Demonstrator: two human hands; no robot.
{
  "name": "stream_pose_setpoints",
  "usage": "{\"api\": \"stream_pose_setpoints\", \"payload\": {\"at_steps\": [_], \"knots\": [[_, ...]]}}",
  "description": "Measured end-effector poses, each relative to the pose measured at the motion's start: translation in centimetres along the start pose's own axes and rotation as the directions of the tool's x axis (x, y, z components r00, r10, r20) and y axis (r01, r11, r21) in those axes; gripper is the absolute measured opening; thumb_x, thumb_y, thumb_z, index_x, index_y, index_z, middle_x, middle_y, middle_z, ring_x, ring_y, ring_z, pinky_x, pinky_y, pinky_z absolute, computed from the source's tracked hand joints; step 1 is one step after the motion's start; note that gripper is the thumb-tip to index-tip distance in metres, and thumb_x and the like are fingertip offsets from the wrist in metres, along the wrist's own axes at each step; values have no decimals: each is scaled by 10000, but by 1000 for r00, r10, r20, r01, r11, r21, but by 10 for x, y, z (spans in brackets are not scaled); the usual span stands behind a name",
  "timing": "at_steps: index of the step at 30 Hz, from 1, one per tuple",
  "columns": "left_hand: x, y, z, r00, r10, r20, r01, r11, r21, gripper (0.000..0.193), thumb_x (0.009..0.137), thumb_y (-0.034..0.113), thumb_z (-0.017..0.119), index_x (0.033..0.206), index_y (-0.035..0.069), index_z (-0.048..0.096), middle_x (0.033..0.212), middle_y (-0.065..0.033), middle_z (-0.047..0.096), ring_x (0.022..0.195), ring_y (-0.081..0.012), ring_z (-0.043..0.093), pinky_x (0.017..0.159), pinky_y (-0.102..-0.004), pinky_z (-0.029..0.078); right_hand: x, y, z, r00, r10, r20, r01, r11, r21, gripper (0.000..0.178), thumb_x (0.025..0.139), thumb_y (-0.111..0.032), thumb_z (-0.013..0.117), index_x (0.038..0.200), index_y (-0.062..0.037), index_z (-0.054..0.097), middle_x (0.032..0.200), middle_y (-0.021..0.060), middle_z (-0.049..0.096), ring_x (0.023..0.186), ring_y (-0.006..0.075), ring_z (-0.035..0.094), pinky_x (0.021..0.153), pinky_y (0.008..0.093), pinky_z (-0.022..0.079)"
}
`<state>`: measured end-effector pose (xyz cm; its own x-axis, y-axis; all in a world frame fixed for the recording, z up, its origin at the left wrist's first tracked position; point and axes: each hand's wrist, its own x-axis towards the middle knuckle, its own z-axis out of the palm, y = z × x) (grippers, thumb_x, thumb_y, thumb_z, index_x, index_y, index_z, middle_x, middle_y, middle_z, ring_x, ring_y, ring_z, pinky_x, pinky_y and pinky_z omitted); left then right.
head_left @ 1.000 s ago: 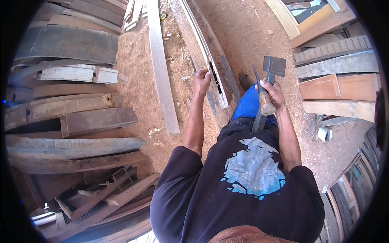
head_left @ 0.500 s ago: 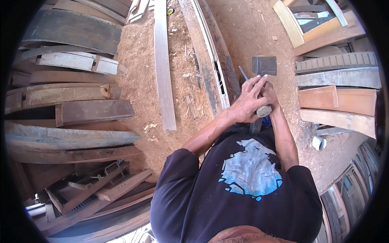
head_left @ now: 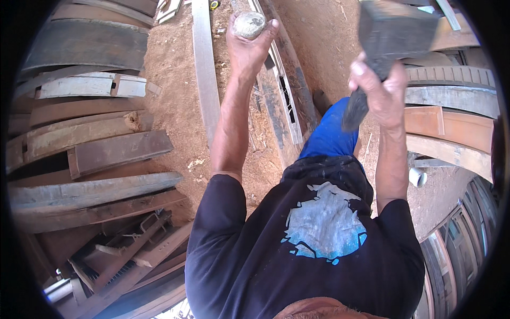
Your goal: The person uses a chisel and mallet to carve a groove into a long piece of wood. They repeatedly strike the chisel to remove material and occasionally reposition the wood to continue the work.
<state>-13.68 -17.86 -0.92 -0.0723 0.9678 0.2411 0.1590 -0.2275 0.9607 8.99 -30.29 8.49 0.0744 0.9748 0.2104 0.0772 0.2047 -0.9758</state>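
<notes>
My left hand (head_left: 248, 50) is closed around a chisel, whose round, worn wooden handle end (head_left: 249, 25) faces up. Its blade is mostly hidden below the hand, over the far part of a narrow board (head_left: 297, 133) with dark slots cut in its edge. That board lies along a thicker, weathered beam (head_left: 273, 114). At the right, my right hand (head_left: 380, 90) grips the handle of a dark mallet (head_left: 396, 34), raised with its blocky head away from me. Motion blurs the head. The handle's lower end sticks out below the fist, above my blue-clad leg.
A long pale plank (head_left: 204, 69) lies on the sawdust-covered ground left of the beam. Stacked boards (head_left: 90, 143) line the left side, and more boards (head_left: 451, 127) stand at the right. A white cup-like piece (head_left: 417, 177) lies near the right stack. A yellow tape measure (head_left: 214, 5) sits at the far edge.
My hands were together near my lap with the chisel and mallet. They have parted: the left has moved forward and left with the chisel, the right has lifted the mallet to the right.
</notes>
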Motion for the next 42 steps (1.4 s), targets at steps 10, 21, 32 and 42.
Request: {"api": "stream_pose_setpoints", "payload": {"at_steps": [10, 21, 32, 42], "knots": [[4, -26, 16, 995, 25, 92, -14, 993, -119, 217, 838, 145, 799, 904, 45, 618, 773, -48, 694, 678, -117, 682, 630, -263, 559, 35, -25, 5, 924, -382, -1, 380, 919, 106, 56, 920, -41, 647, 951, -15, 608, 734, 52, 571, 654, 141, 563, 658, 347, 514], [3, -38, 20, 986, -96, 133, 111, 988, -109, 253, 825, 119, 770, 987, 28, 599, 850, -49, 706, 781, -107, 686, 714, -264, 565, 37, -17, 13, 941, -334, -56, 337, 939, 63, 35, 918, -27, 656, 924, -34, 622, 720, 46, 584, 641, 125, 579, 621, 331, 522], [-1, -26, 23, 991, -65, 119, 64, 998, 7, 282, 803, 129, 775, 1002, 10, 615, 840, -59, 715, 792, -117, 698, 717, -270, 576, 47, -12, 20, 948, -310, -72, 308, 951, -43, 41, 913, -24, 667, 875, -24, 649, 728, 49, 624, 620, 142, 615, 604, 325, 532], [-7, -34, 38, 957, 177, 229, -152, 981, -122, 291, 780, 112, 757, 1012, 5, 618, 865, -71, 720, 805, -114, 684, 746, -281, 561, 95, 27, 27, 917, 241, 319, 219, 363, -906, 300, 877, -164, 746, 677, -42, 559, 565, 41, 518, 508, 149, 502, 503, 346, 437]]}}
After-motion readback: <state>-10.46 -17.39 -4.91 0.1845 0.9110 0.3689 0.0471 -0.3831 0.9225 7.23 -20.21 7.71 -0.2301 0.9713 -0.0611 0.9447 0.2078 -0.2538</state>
